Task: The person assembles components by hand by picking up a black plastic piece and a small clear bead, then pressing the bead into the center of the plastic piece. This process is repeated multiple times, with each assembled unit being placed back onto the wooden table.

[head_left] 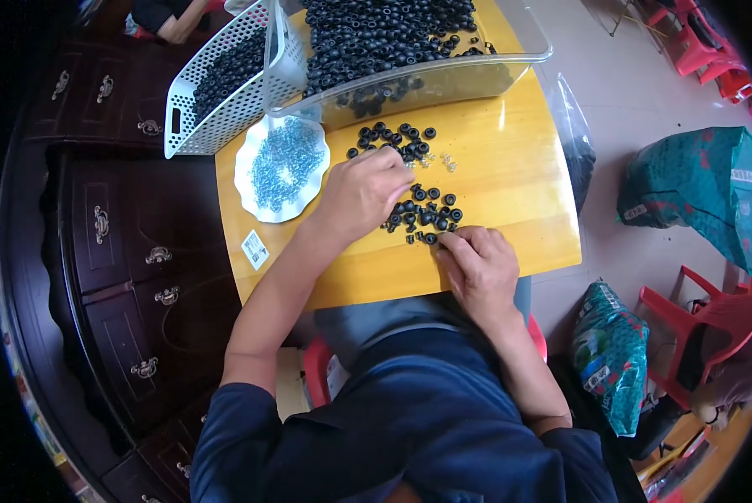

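My left hand [366, 191] is over the yellow table, its fingers pinched together between two groups of small black rings. Whatever lies in that pinch is hidden by the fingers. Just beyond it are the upper group of black rings [391, 134] and a few tiny clear pieces [449, 162]. My right hand [481, 261] rests at the near edge of the lower group of black rings [426, 216]. Its thumb and forefinger are closed at a black ring [430, 239]; I cannot tell whether they grip it. A white scalloped dish [243, 178] of tiny clear-blue pieces stands left of my left hand.
A clear plastic bin [443, 84] heaped with black rings stands at the table's far side, beside a white perforated basket [179, 126] holding more. Dark drawers [124, 226] line the left. Green sacks [686, 180] and red chairs [720, 327] stand right; other people sit nearby.
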A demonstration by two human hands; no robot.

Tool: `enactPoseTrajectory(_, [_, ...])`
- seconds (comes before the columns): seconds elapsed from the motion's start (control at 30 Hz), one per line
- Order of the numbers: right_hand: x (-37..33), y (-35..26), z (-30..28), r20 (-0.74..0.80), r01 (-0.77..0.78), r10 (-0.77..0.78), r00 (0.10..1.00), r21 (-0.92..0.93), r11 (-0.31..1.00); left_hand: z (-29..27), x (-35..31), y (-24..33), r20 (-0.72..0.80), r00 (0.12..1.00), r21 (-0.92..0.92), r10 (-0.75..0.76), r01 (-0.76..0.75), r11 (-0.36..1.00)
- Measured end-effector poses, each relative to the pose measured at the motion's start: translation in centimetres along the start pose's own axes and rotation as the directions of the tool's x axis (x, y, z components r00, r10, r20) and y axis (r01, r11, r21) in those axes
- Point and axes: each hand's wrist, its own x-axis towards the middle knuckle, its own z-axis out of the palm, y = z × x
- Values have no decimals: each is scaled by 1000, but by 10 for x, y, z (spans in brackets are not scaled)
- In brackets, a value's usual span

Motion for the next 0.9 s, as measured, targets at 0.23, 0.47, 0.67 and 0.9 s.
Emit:
enactPoseTrajectory(0.23, [-1,2,-7,-30,-20,25,999,134,991,2,-3,-4,-3,1000,-22,24,-24,999])
enactPoseTrajectory(0.47, [-16,5,-9,96,-379,418,903,636,672,-4,-1,-1,74,997,-13,26,-25,1000])
enactPoseTrajectory(0.67, [-16,10,-9,141,-394,468,872,769,503,-6,1,0,81,997,-43,-2,6,999])
enactPoseTrajectory(0.9, [-16,10,-8,157,-401,460,874,769,499,-4,1,-7,115,993,-18,25,-23,1000])
